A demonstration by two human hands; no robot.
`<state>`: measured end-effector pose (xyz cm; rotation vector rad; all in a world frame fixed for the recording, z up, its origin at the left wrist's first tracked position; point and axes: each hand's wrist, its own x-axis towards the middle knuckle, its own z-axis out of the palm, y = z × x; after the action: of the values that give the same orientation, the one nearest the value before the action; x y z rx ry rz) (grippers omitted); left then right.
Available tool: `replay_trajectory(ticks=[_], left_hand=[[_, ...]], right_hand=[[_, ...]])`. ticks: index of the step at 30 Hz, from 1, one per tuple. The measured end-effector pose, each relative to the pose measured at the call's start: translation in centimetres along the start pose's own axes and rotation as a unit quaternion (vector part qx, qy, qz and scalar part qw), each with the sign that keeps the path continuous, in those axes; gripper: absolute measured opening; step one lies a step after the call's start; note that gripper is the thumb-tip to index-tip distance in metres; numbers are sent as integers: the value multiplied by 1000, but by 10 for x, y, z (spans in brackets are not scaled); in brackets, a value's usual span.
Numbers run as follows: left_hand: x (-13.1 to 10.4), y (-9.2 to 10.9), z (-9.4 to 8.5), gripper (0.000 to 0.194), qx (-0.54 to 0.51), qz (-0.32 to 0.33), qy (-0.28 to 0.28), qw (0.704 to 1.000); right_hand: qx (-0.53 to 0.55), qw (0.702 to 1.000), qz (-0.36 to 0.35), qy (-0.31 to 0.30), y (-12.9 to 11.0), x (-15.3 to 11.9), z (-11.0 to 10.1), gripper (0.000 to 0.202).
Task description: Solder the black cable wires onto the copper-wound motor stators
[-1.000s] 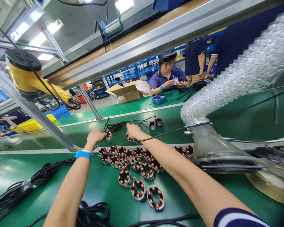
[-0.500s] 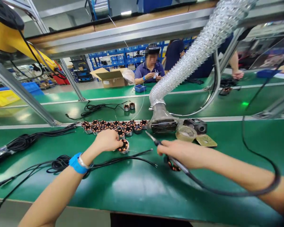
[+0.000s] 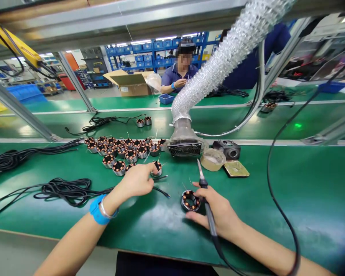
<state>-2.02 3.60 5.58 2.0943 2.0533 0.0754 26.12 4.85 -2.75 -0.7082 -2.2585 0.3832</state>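
Observation:
My left hand (image 3: 138,179) has its index finger hooked over the rim of a motor stator (image 3: 157,168), a steel ring with copper windings; the thumb is lower, and the other fingers are hidden. Further right, my right hand (image 3: 218,211) grips a soldering iron (image 3: 208,209), its tip pointing up and away. The same hand's thumb and a finger reach around a second stator (image 3: 190,201) lying on the green bench. Several more stators (image 3: 131,155) stand grouped beyond my left hand. Black cables (image 3: 71,191) lie by my left wrist, their stripped ends near the hooked stator.
A fume extractor hood (image 3: 186,147) hangs from a silver duct (image 3: 218,57). Beside it are a tape roll (image 3: 213,159), a small black device (image 3: 228,149) and a yellowish sponge tray (image 3: 236,168). The iron's cord (image 3: 276,195) loops at right. A co-worker (image 3: 179,74) sits opposite.
My right hand, with the soldering iron, has come lower and now reaches around the nearer stator. The iron points more upright. My left hand stays at a stator, with its fingers less bunched. The view has shifted.

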Motion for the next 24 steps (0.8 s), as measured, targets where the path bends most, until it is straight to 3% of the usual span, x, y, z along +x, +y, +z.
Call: replay_trajectory(ticks=[4, 7, 11, 13, 16, 20, 21, 22, 24], left_hand=[[3, 22, 19, 26, -171, 117, -2, 978], [6, 26, 32, 27, -248, 149, -43, 956], [1, 10, 40, 24, -261, 105, -76, 957], [-1, 2, 42, 27, -299, 97, -113, 943], [1, 0, 47, 36, -412, 78, -181, 890], [7, 16, 56, 46, -581, -24, -191, 791], [8, 20, 57, 47, -598, -45, -188, 778], [8, 22, 56, 48, -599, -52, -182, 778], [5, 21, 52, 49, -564, -22, -180, 806]], right_hand=[[79, 995, -60, -27, -2, 16, 16, 37], [122, 988, -86, -42, -2, 26, 24, 42], [126, 988, -79, -46, -2, 25, 34, 41], [126, 989, -69, -43, -1, 22, 37, 40], [137, 989, -51, -28, 1, 20, 40, 42], [138, 989, -49, -9, 1, 21, 43, 41], [136, 989, -49, -4, 1, 22, 43, 41], [135, 990, -50, 0, 1, 22, 43, 41], [133, 990, -48, 4, 0, 24, 42, 41]])
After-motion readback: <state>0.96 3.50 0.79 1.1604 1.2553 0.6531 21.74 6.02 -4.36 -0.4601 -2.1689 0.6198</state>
